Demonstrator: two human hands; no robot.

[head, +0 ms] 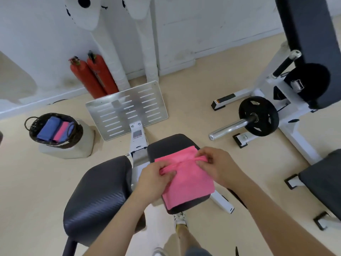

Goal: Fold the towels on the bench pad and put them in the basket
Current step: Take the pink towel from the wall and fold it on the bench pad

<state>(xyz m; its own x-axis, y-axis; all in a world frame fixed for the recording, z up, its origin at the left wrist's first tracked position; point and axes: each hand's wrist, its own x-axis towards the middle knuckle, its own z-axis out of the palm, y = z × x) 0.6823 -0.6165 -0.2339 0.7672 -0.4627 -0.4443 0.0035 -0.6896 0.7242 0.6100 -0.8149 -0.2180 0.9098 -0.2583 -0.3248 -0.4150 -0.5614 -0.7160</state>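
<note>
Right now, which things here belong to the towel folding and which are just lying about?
Job: pink cloth towel, pinched by left hand and right hand; dark padded bench pad under it; dark woven basket holding folded blue and pink towels.
Lying about: two red fire extinguishers; silver slotted metal plate; black weight plate on chrome bar.

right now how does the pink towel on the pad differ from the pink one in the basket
The pad towel lies spread wide on the bench pad; the basket towel is a narrow folded bundle inside the basket, beside a blue towel. The left hand and right hand pinch a bunched ridge across the pad towel; no hands touch the basket towel. Both are pink.
</note>
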